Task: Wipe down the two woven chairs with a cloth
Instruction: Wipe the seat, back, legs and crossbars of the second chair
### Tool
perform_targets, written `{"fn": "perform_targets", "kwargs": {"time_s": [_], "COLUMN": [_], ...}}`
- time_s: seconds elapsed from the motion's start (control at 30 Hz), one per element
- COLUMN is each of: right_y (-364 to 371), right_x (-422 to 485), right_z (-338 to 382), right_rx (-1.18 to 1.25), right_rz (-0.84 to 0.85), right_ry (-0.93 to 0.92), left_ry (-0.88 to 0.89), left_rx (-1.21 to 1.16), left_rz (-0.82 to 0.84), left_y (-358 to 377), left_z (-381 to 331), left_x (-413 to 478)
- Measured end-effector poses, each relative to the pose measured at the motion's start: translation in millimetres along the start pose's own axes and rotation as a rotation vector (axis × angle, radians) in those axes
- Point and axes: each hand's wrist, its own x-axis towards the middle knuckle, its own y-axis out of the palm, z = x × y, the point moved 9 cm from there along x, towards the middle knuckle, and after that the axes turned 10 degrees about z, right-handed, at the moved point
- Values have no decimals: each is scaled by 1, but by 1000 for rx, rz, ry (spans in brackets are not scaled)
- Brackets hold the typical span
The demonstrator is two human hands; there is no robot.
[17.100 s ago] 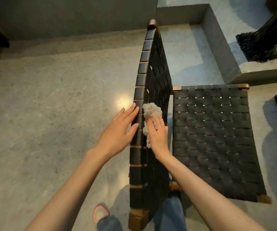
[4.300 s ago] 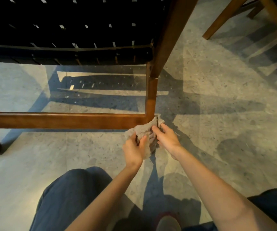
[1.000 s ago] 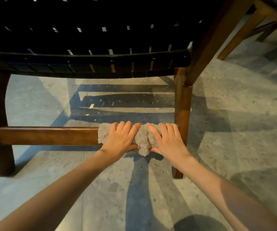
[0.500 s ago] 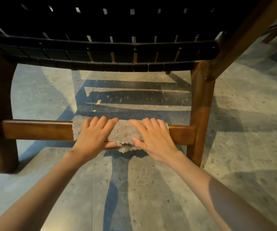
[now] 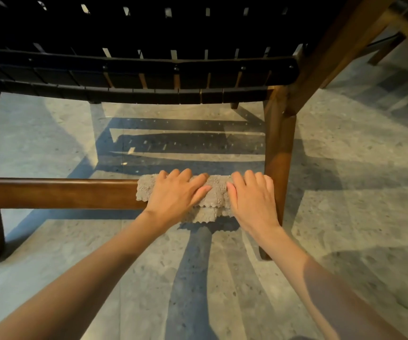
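Grey cloth (image 5: 214,192) was draped over the right end of the chair's lower wooden rail (image 5: 58,193), with its scalloped edge hanging below the rail. Left hand (image 5: 173,195) and right hand (image 5: 252,200) lay side by side on the cloth. Both gripped it, fingers (image 5: 185,174) curled over the rail's top and thumbs pressed on the front face. Right hand sat just beside the chair's right leg (image 5: 279,148). Black woven seat (image 5: 136,77) ran across above. A second chair (image 5: 394,23) showed at top right. Speckled floor (image 5: 345,192) was striped with shadows.
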Motion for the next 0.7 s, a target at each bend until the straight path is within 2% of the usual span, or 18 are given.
{"fn": "perform_targets", "kwargs": {"time_s": [0.3, 0.47, 0.7], "right_y": [9, 13, 16], "right_x": [10, 19, 37], "right_z": [57, 119, 236], "right_rx": [-112, -121, -61], "right_rz": [138, 156, 206], "right_ry": [-46, -200, -388], "left_ry": [24, -20, -145], "left_rx": [6, -6, -50], "left_rz": [-8, 55, 58], "left_y": [4, 11, 18], "left_z": [51, 107, 212], "left_x": [-24, -49, -101]}}
